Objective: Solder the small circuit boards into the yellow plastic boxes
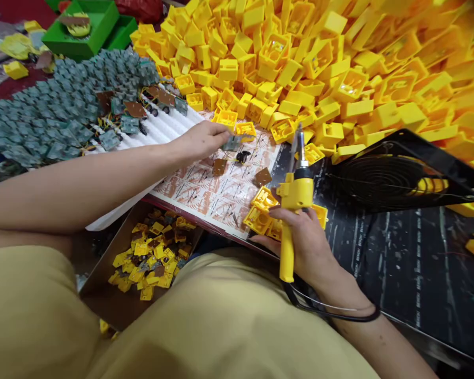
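Observation:
My left hand (207,138) reaches over the patterned work sheet (197,202), its fingers pinched on a small grey-green circuit board (233,142). Thin wires run from the board toward a small black round part (243,157) and brown board pieces (220,167). In my right hand (306,239) is a yellow soldering gun (297,193), its metal tip pointing up and away from me and its black cable hanging by my wrist. Open yellow plastic housings (258,220) lie beside and partly behind that hand. Another brown board (263,177) rests between the hands.
A big heap of yellow housings (276,58) covers the back and right. Rows of grey-green boards (63,105) stand at left, by white ridged foam (169,129). A black fan (398,171) leans at right. Below sits a cardboard box (114,297) of filled housings; green trays (98,26) are at back left.

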Tool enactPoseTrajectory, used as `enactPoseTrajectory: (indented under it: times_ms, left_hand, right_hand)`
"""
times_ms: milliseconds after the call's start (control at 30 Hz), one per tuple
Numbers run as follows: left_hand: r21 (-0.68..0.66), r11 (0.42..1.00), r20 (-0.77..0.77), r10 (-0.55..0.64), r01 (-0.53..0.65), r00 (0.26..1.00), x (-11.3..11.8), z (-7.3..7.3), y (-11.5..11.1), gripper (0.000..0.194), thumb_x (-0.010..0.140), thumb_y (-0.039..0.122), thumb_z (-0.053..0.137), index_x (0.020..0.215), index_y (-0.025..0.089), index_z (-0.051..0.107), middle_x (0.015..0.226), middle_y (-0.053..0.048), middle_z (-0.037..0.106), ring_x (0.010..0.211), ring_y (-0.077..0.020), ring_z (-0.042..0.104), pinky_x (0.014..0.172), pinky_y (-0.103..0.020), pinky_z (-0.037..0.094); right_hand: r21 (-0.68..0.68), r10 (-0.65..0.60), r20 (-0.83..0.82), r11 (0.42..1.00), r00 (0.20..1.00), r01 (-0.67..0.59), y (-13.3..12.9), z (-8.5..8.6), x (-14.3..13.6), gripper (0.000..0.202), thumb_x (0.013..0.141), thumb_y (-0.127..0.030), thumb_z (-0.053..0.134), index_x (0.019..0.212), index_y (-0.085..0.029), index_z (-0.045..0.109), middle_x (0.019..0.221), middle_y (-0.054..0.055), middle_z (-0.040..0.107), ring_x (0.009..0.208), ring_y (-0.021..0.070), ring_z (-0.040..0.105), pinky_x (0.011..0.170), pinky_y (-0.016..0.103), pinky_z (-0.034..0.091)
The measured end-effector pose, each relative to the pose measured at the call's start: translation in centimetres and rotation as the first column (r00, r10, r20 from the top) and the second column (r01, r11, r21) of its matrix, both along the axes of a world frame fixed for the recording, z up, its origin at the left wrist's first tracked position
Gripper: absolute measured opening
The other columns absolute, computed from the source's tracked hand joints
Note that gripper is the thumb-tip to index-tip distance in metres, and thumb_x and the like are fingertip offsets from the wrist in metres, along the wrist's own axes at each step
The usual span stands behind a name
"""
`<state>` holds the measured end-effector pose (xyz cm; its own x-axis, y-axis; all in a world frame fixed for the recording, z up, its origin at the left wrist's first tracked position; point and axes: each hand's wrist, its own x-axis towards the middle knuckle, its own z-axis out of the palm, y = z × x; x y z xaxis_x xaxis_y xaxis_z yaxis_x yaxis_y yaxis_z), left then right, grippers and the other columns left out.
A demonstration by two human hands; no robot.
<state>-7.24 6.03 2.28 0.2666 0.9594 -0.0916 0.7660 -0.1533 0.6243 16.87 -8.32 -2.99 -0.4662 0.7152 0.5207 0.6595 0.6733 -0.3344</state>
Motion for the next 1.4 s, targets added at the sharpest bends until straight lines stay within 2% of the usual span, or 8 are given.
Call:
enactPoseTrajectory:
  times_ms: [100, 233, 400, 767, 967, 1167, 1300, 1400]
  left_hand:
    - [-0.173, 0.983, 0.068, 0.073, -0.06, 0.995, -1.1, -0.5, -1.2, 0.029, 0.097, 0.029, 0.041, 0.109, 0.017, 0.065, 0.084, -0.005, 0.066, 0.068, -0.0113, 0.062, 0.06, -0.025, 0.055]
    - [-0.051, 0.999, -0.161, -0.013, 0.005, 0.987, -2.4, -0.3, -2.8, 0.029, 0.093, 0.024, 0.044, 0.11, 0.017, 0.066, 0.087, -0.006, 0.069, 0.075, -0.0147, 0.064, 0.072, -0.031, 0.056]
    - [0.169, 0.936, -0.719, -0.097, 0.308, 0.688, -1.8, 2.0, -4.5, 0.03, 0.092, 0.022, 0.043, 0.103, 0.016, 0.07, 0.135, -0.014, 0.057, 0.125, -0.037, 0.051, 0.089, -0.048, 0.05]
    - [0.02, 0.922, -0.562, -0.31, 0.387, 0.767, 6.1, -0.4, -1.7, 0.026, 0.085, 0.037, 0.062, 0.1, 0.018, 0.072, 0.095, -0.007, 0.07, 0.114, -0.0326, 0.057, 0.107, -0.055, 0.029]
    - [0.024, 0.823, -0.269, -0.541, 0.567, 0.797, 1.7, 1.1, -3.0, 0.016, 0.082, 0.029, 0.065, 0.092, 0.028, 0.077, 0.106, -0.003, 0.068, 0.1, -0.0197, 0.063, 0.097, -0.035, 0.042]
    - [-0.119, 0.724, -0.362, -0.669, 0.679, 0.649, -3.9, 0.0, -7.7, 0.045, 0.079, 0.003, 0.05, 0.103, 0.031, 0.076, 0.129, -0.005, 0.063, 0.116, -0.0191, 0.06, 0.1, -0.033, 0.046]
    - [0.023, 0.801, -0.329, -0.559, 0.599, 0.761, -5.1, -0.2, -9.6, 0.045, 0.08, 0.004, 0.043, 0.101, 0.028, 0.075, 0.136, -0.002, 0.061, 0.122, -0.0174, 0.058, 0.104, -0.034, 0.046]
    - [0.278, 0.889, -0.383, -0.245, 0.364, 0.891, -3.8, 0.2, -10.3, 0.033, 0.089, 0.021, 0.043, 0.106, 0.023, 0.072, 0.115, -0.005, 0.07, 0.105, -0.0201, 0.064, 0.094, -0.039, 0.049]
  right_hand:
    - [0.028, -0.001, 0.047, 1.0, 0.999, -0.001, 0.2, -0.4, -0.8, 0.034, 0.088, -0.034, 0.067, 0.118, -0.025, 0.053, 0.093, 0.003, 0.066, 0.087, 0.0209, 0.063, 0.089, 0.039, 0.046]
    - [0.03, 0.039, 0.049, 0.999, 0.998, -0.041, 0.1, -0.6, -0.8, 0.029, 0.092, -0.028, 0.061, 0.119, -0.025, 0.051, 0.086, 0.001, 0.064, 0.08, 0.018, 0.062, 0.086, 0.037, 0.047]
    - [-0.021, 0.042, 0.01, 0.999, 0.999, -0.042, -0.2, 0.1, 0.8, 0.034, 0.089, -0.034, 0.066, 0.117, -0.025, 0.049, 0.085, 0.0, 0.065, 0.077, 0.0184, 0.064, 0.09, 0.04, 0.05]
    - [-0.039, -0.064, -0.095, 0.997, 0.993, 0.06, -0.9, 1.1, 2.4, 0.045, 0.083, -0.021, 0.072, 0.121, -0.024, 0.048, 0.1, 0.006, 0.067, 0.098, 0.0219, 0.067, 0.089, 0.037, 0.054]
    - [-0.041, -0.052, -0.086, 0.998, 0.995, 0.049, -0.6, 0.9, 2.6, 0.045, 0.085, -0.022, 0.07, 0.123, -0.026, 0.046, 0.094, 0.004, 0.067, 0.092, 0.0205, 0.067, 0.09, 0.039, 0.054]
    - [-0.077, -0.05, -0.132, 0.996, 0.99, 0.04, -1.0, 0.5, 2.7, 0.041, 0.083, -0.019, 0.072, 0.119, -0.025, 0.053, 0.092, 0.003, 0.068, 0.083, 0.0194, 0.069, 0.089, 0.039, 0.055]
    - [-0.013, -0.065, -0.175, 0.998, 0.982, 0.064, -1.3, 0.6, 2.7, 0.042, 0.079, -0.014, 0.074, 0.115, -0.024, 0.056, 0.107, 0.006, 0.071, 0.097, 0.0218, 0.07, 0.086, 0.036, 0.057]
    - [0.122, -0.071, -0.172, 0.988, 0.982, 0.093, -1.3, 1.3, 2.6, 0.038, 0.074, -0.009, 0.078, 0.105, -0.021, 0.061, 0.091, 0.002, 0.074, 0.08, 0.0173, 0.072, 0.073, 0.027, 0.058]
